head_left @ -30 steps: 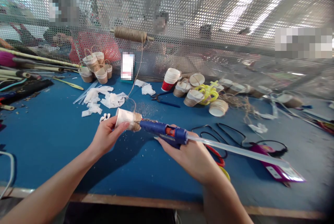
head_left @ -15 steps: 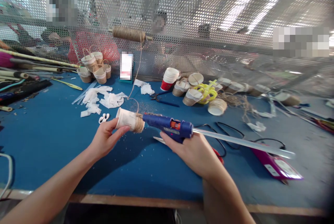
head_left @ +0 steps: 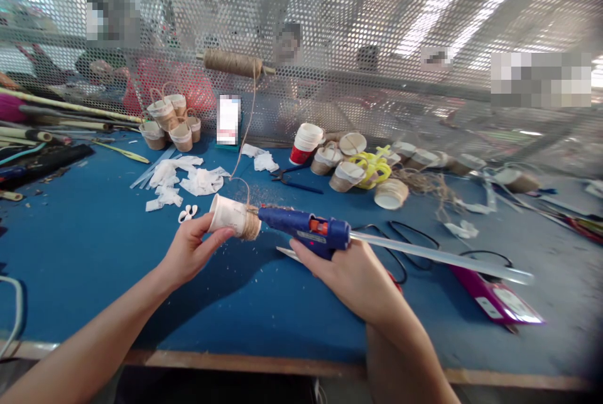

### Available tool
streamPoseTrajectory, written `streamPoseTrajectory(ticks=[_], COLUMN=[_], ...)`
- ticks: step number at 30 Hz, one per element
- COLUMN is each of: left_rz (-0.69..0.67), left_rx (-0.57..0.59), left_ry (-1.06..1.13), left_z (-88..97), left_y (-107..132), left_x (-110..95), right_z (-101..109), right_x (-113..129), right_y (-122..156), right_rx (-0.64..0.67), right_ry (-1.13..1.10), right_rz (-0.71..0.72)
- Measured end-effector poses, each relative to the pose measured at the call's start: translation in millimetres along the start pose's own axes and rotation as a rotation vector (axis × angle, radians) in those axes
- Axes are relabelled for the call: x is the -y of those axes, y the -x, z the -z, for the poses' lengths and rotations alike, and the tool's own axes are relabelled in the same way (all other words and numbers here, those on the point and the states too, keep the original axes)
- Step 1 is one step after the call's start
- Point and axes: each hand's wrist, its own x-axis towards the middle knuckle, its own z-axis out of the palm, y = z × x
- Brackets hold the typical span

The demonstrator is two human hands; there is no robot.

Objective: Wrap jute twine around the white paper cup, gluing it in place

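Observation:
My left hand [head_left: 195, 247] is closed round the rim end of a white paper cup [head_left: 228, 215], which lies tilted on its side in the air. Brown twine [head_left: 252, 225] is wound round the cup's base end. From there the strand runs up to a twine spool [head_left: 230, 63] on a rod. A blue hot glue gun [head_left: 301, 228] is gripped in my right hand [head_left: 348, 272], its nozzle at the wound twine. Out of its back sticks a long clear glue stick [head_left: 438, 257]. Scissors [head_left: 288, 253] lie partly hidden beneath my right hand.
Twine-wrapped cups [head_left: 162, 115] are stacked at the back left, more at the back right beside stacked paper cups [head_left: 306, 140] and a yellow ribbon [head_left: 374, 167]. Pliers [head_left: 296, 183], white scraps [head_left: 205, 181], a phone [head_left: 228, 120] and a purple box [head_left: 494, 297] lie about. A perforated screen stands behind.
Almost nothing differs. The glue gun has shifted very slightly to the right at the twine, while the cup stays in place in my left hand.

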Motion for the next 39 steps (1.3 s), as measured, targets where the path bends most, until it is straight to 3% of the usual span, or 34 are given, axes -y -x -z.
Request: streamPoseTrajectory(ticks=[5,10,15,19,24,30,34,39], left_rz=[-0.012,0.066,0.152,0.173,0.188,0.208,0.189,0.168], left_rx=[-0.009,-0.026,-0.036,-0.043,-0.073,-0.105,-0.109,-0.106], left_ry=[0.013,0.042,0.096,0.090,0.073,0.027,0.026,0.028], left_z=[0.3,-1.2,-3.0,-3.3,-2.9,-2.3,-2.0,-1.4], left_y=[-2,-1,0,-1,-3,-5,-5,-5], left_x=[-3,-1,4,1,-4,-9,-10,-11], right_z=[-2,1,1,4,4,1,2,2], right_x=[4,-1,1,11,18,18,18,13], right_y=[0,6,6,2,-1,0,1,5], right_rx=[-0.085,-0.051,-0.035,-0.021,-0.026,0.008,0.036,0.022], right_ry=[-0.109,-0.037,0.016,0.021,-0.225,-0.313,-0.275,-0.049], right_rz=[-0.130,0.094,0.145,0.087,-0.121,-0.175,-0.139,-0.004])
